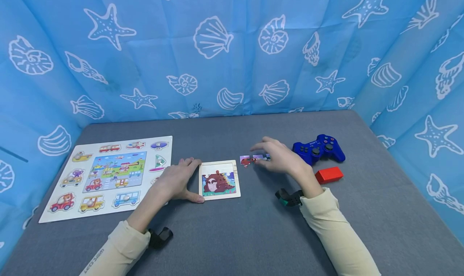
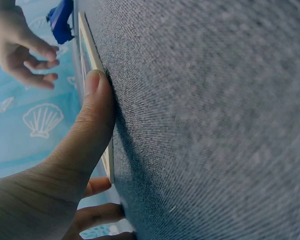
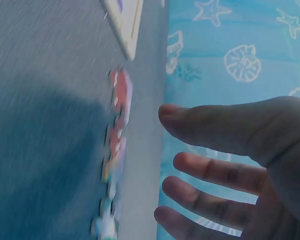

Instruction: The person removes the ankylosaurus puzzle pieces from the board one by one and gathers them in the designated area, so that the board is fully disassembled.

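Note:
My left hand holds a small wooden jigsaw tray by its left side, thumb at the near corner and fingertip at the far one. In the left wrist view, the thumb lies against the tray's pale edge. Inside the tray, an assembled picture shows a brown-hooded character; a pale strip shows along the top. Loose jigsaw pieces lie in a row right of the tray. Over their right end hovers my right hand, its fingers apart and loosely bent. The right wrist view shows nothing between its thumb and fingers.
A large vehicle puzzle board lies at the left, partly behind my left forearm. Beyond my right hand are a blue game controller and a red block. A blue seashell curtain hangs behind the grey table.

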`<state>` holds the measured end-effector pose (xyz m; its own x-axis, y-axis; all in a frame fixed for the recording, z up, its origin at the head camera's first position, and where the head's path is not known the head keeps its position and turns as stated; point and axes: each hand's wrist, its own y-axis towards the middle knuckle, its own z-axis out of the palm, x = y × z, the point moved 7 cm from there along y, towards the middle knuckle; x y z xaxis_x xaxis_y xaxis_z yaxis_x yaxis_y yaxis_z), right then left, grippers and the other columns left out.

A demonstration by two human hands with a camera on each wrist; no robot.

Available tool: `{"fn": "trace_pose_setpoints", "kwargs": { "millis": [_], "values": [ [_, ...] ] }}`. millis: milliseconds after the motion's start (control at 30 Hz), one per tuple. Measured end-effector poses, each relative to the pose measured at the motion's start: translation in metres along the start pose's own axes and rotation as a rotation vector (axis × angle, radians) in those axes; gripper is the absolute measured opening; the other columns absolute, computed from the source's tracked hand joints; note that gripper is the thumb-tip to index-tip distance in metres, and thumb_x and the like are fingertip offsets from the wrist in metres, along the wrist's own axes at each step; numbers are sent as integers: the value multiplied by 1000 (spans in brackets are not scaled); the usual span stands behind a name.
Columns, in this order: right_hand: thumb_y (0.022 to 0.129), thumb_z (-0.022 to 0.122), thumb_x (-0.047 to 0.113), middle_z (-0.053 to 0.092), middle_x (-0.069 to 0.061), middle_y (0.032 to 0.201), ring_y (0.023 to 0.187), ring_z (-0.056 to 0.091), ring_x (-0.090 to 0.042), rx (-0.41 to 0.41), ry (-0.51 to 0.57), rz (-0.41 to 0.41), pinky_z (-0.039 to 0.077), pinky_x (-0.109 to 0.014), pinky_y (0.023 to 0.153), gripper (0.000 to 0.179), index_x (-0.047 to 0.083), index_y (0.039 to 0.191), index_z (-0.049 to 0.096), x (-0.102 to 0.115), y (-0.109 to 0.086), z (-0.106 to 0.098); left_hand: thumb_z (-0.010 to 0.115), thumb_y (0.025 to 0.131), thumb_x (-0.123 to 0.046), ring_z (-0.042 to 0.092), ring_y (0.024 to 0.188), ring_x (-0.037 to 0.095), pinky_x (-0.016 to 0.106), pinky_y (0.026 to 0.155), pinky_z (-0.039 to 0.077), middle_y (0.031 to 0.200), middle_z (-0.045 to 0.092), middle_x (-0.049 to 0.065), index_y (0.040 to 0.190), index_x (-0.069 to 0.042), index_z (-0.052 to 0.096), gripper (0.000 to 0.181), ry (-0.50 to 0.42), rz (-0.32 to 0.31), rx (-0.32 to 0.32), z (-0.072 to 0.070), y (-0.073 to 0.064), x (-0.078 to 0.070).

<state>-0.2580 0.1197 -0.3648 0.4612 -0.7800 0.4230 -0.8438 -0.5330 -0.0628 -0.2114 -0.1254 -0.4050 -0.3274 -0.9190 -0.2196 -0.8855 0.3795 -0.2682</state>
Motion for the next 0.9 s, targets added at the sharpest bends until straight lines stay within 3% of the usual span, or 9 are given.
{"fn": "trace_pose_setpoints", "kwargs": {
  "millis": [300,567,900],
  "values": [
    [93,74,13,66,-17,112,89,61,-26,-6,38,-111,52,-35,74,36,4,128,69,33,11,5,88,69,-62,40,145,54,67,112,41,159,41,28,154,-6,39,113,-4,-12,17,1,1,0],
    [94,74,14,66,-16,114,85,57,-22,27,42,-162,47,-29,70,37,5,129,70,59,19,15,87,70,-63,39,145,54,67,113,40,159,40,28,155,-6,38,114,-8,-23,34,2,2,2],
    [94,75,17,67,-16,119,105,65,-29,97,67,-174,56,-42,88,39,6,131,69,81,28,32,86,70,-64,39,144,55,68,112,41,159,40,28,155,-6,39,113,-14,-2,24,1,2,1]
  ]
}}
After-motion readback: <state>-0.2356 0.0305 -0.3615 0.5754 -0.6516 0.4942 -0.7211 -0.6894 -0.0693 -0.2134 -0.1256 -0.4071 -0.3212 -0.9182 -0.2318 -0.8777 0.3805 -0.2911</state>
